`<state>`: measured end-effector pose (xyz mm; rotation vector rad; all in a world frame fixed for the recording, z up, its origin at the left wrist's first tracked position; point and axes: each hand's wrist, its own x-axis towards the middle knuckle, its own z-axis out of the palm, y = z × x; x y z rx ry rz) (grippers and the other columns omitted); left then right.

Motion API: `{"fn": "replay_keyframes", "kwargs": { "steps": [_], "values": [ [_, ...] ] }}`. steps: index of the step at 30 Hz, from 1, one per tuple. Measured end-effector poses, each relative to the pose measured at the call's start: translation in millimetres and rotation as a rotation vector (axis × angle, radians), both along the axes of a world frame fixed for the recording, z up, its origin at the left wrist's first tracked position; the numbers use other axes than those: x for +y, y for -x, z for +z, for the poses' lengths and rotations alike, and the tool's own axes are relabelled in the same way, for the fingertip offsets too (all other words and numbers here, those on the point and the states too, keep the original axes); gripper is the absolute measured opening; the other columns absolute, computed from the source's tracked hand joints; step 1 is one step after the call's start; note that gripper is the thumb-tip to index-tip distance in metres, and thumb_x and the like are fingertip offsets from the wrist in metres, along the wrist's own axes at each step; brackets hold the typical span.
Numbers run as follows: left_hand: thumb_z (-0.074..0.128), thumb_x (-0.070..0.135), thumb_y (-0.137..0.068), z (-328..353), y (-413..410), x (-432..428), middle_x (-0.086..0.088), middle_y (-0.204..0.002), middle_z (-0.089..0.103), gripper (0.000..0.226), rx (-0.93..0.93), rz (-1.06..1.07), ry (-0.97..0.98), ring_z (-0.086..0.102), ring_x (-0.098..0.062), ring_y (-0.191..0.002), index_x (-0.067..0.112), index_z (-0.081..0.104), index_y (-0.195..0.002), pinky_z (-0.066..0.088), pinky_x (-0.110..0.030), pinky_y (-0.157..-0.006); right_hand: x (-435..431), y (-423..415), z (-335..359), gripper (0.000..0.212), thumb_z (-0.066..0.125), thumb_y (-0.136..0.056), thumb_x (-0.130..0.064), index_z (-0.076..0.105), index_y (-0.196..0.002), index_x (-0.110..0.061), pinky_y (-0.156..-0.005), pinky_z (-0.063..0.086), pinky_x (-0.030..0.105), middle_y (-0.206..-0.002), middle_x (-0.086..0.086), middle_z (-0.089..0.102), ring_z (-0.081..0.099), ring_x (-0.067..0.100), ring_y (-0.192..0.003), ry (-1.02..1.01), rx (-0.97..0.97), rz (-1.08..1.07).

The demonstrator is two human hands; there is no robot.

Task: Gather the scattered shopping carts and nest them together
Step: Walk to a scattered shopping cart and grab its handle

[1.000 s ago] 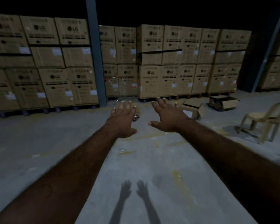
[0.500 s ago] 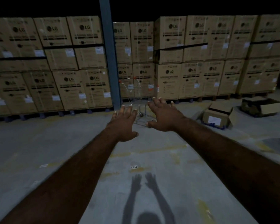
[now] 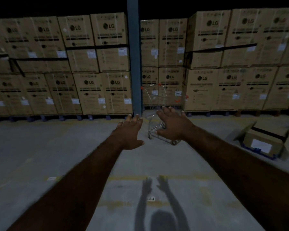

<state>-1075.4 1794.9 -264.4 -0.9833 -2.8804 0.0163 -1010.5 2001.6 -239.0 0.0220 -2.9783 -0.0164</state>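
One wire shopping cart (image 3: pixel 158 100) with red corner caps stands ahead on the concrete floor, right of the blue pillar and close to the stacked boxes. Both my arms stretch forward toward it. My left hand (image 3: pixel 129 132) is spread flat, palm down, left of the cart and holds nothing. My right hand (image 3: pixel 173 125) is also spread and empty, and it covers the cart's lower basket in the view. Neither hand touches the cart, which stands farther off. Its wheels (image 3: pixel 173 142) show below my right hand.
A wall of stacked cardboard boxes (image 3: pixel 90 90) on pallets runs across the back. A blue steel pillar (image 3: pixel 134 64) rises just left of the cart. An opened cardboard box (image 3: pixel 264 142) lies on the floor at the right. Grey concrete floor (image 3: pixel 40 155) spreads between me and the boxes.
The view has swung left and moved closer. The cart, before half hidden behind my hands, now shows clearly. The plastic chair has left the view. My hands stay spread and empty.
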Motion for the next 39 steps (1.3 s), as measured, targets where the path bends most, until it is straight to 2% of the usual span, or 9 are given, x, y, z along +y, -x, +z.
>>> {"fn": "replay_keyframes", "kwargs": {
  "steps": [6,10,16,22,28,31,36,39],
  "values": [
    [0.061,0.058,-0.092,-2.1,167.1,6.7,-0.005,-0.169,-0.008,0.102,0.010,-0.026,-0.022,-0.006,-0.031,-0.155,0.017,-0.001,-0.162,0.010,-0.054,-0.123,2.9,159.6,-5.4,0.092,0.051,-0.093,-0.067,0.003,-0.162,-0.030,-0.119,0.005,0.064,-0.170,0.002,-0.008,-0.004,0.028,-0.156,0.027,-0.031,-0.032],
    [0.061,0.056,-0.093,7.2,270.7,11.8,-0.006,-0.169,-0.008,0.100,0.010,-0.038,-0.012,-0.005,-0.031,-0.155,0.017,0.000,-0.161,0.010,-0.053,-0.124,8.0,257.1,-0.8,0.091,0.051,-0.095,-0.065,0.002,-0.163,-0.028,-0.120,0.009,0.062,-0.170,0.003,-0.007,-0.003,0.029,-0.156,0.052,-0.024,-0.069],
    [0.061,0.057,-0.093,1.8,406.1,32.3,-0.005,-0.169,-0.008,0.101,-0.032,-0.079,0.012,-0.005,-0.030,-0.155,0.019,-0.003,-0.161,0.012,-0.054,-0.123,26.7,393.9,-9.4,0.092,0.051,-0.094,-0.066,0.004,-0.162,-0.028,-0.118,0.005,0.065,-0.170,0.003,-0.007,-0.004,0.029,-0.156,0.079,-0.032,-0.072],
    [0.063,0.055,-0.092,-19.1,552.4,86.0,-0.007,-0.169,-0.010,0.103,-0.025,-0.136,0.016,-0.005,-0.032,-0.155,0.019,-0.004,-0.161,0.020,-0.057,-0.121,66.7,540.1,-34.2,0.093,0.049,-0.093,-0.069,0.001,-0.163,-0.029,-0.119,0.005,0.065,-0.170,0.003,-0.006,-0.005,0.029,-0.156,0.073,-0.032,-0.084],
    [0.064,0.053,-0.092,-22.4,697.1,140.2,-0.007,-0.169,-0.010,0.102,-0.072,-0.180,0.062,-0.006,-0.030,-0.155,0.019,-0.004,-0.161,0.014,-0.057,-0.122,119.2,692.9,-42.0,0.093,0.049,-0.094,-0.068,0.001,-0.162,-0.028,-0.118,0.006,0.067,-0.170,0.006,-0.005,-0.002,0.031,-0.156,0.122,-0.062,-0.128],
    [0.062,0.052,-0.094,-15.5,766.5,158.1,-0.007,-0.169,-0.011,0.101,-0.100,-0.174,0.015,-0.006,-0.030,-0.155,0.019,-0.005,-0.161,0.013,-0.053,-0.123,137.0,760.6,-32.2,0.095,0.050,-0.093,-0.068,0.001,-0.163,-0.026,-0.119,0.009,0.066,-0.170,0.006,-0.002,-0.002,0.031,-0.155,0.139,-0.059,-0.117],
    [0.064,0.052,-0.093,-11.7,877.2,186.3,-0.009,-0.169,-0.008,0.102,-0.095,-0.218,-0.007,-0.002,-0.032,-0.155,0.018,-0.003,-0.161,0.016,-0.055,-0.122,162.7,859.6,-24.7,0.094,0.049,-0.093,-0.069,0.003,-0.163,-0.026,-0.117,0.009,0.067,-0.170,0.004,-0.001,0.001,0.029,-0.156,0.112,-0.041,-0.139],
    [0.066,0.050,-0.092,-11.7,943.0,206.7,-0.011,-0.169,0.000,0.101,-0.065,-0.269,-0.039,0.004,-0.032,-0.154,0.017,0.001,-0.161,0.018,-0.056,-0.121,180.4,920.1,-33.1,0.094,0.049,-0.091,-0.072,0.005,-0.162,-0.028,-0.118,0.013,0.067,-0.170,0.005,0.002,0.005,0.031,-0.155,0.107,-0.019,-0.166]
  ]
}}
